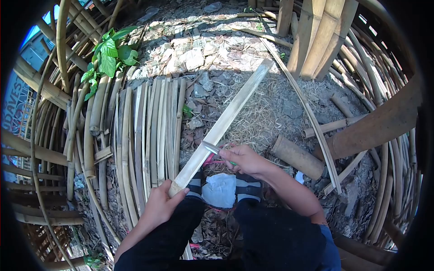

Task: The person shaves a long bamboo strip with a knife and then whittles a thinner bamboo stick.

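A long, pale split-bamboo strip (231, 113) slants from my lap up toward the rubble, its inner face upward. My left hand (163, 200) is closed around its near end. In my right hand (242, 159) is a knife (210, 147), its short metal blade lying against the strip's middle; a bit of green handle shows between the fingers. Pale shavings (253, 117) litter the ground under and beyond the strip. Between my feet lies a whitish, crumpled piece (219, 189) whose kind I cannot make out.
A row of split bamboo slats (153, 131) lies on the left, beside stacked bamboo poles. To the right are a cut bamboo section (298, 157), a long thin strip (307, 108) and thick upright posts (316, 36). A leafy green plant (107, 56) grows upper left.
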### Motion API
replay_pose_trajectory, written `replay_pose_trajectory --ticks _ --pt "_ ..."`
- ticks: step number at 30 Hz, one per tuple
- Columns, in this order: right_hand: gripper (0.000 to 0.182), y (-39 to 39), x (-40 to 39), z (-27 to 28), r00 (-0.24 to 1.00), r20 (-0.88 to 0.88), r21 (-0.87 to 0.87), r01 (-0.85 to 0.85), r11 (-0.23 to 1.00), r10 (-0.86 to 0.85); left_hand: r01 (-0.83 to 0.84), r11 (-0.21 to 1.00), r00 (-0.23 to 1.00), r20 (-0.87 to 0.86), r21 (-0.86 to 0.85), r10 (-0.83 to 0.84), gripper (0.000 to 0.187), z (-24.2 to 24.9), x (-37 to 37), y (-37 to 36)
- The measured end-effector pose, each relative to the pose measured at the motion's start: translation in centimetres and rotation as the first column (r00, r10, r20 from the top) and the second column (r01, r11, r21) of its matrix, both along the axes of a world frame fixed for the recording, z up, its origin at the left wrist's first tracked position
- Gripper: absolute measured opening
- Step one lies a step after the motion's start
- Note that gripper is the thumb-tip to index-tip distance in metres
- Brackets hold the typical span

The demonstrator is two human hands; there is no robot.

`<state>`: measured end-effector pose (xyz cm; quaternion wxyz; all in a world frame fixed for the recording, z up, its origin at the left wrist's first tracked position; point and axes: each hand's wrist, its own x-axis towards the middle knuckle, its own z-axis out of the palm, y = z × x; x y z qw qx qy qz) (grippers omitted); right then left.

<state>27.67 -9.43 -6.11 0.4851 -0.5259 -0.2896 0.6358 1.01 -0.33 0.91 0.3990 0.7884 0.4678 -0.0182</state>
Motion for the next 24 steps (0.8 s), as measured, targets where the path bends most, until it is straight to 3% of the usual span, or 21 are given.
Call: replay_pose_trajectory --ticks 3,8,10,13,17,18,21,23,24 --pt "0.05 0.5 4.1 -0.6 0.993 0.106 -0.133 0.066 0.989 -0.052 -0.009 1.0 1.0 -0.011 -0.007 0.008 0.04 -0.3 -0.2 0.1" --pt "0.051 1.0 4.1 -3.1 0.967 0.2 0.028 0.153 0.988 -0.155 0.017 0.999 0.999 -0.047 0.048 -0.015 0.043 0.2 0.5 0.2" --pt "0.051 1.1 4.8 -1.9 0.937 0.285 -0.098 0.24 0.966 -0.203 0.025 0.998 0.998 -0.06 0.061 -0.021 0.043 0.1 0.2 0.2" --pt "0.053 0.7 7.4 -1.4 0.944 0.274 -0.081 0.216 0.973 -0.187 0.031 0.998 0.999 -0.028 0.058 -0.029 0.043 -0.5 -0.3 0.2" --pt "0.054 0.4 4.2 -0.7 0.958 0.239 -0.071 0.18 0.981 -0.158 0.009 1.0 1.0 -0.01 0.006 -0.009 0.039 -0.9 -0.2 0.1" --pt "0.054 0.2 3.2 -0.7 0.983 0.17 -0.015 0.069 0.997 -0.066 0.0 1.0 1.0 0.009 -0.014 0.0 0.036 -0.9 -0.2 0.1" --pt "0.054 -0.1 1.6 0.3 0.986 0.164 0.001 -0.002 1.0 0.002 -0.01 0.999 1.0 -0.005 -0.047 0.01 0.035 -0.5 -0.2 0.0" --pt "0.054 0.1 3.6 -1.5 0.99 0.138 0.034 0.031 0.999 -0.035 0.01 0.999 0.999 -0.034 -0.033 -0.011 0.039 -0.3 -0.4 0.1" --pt "0.054 0.2 5.4 -1.4 0.974 0.197 -0.038 0.119 0.992 -0.109 0.029 0.999 0.998 -0.064 -0.024 -0.03 0.043 -0.3 -0.5 0.2"
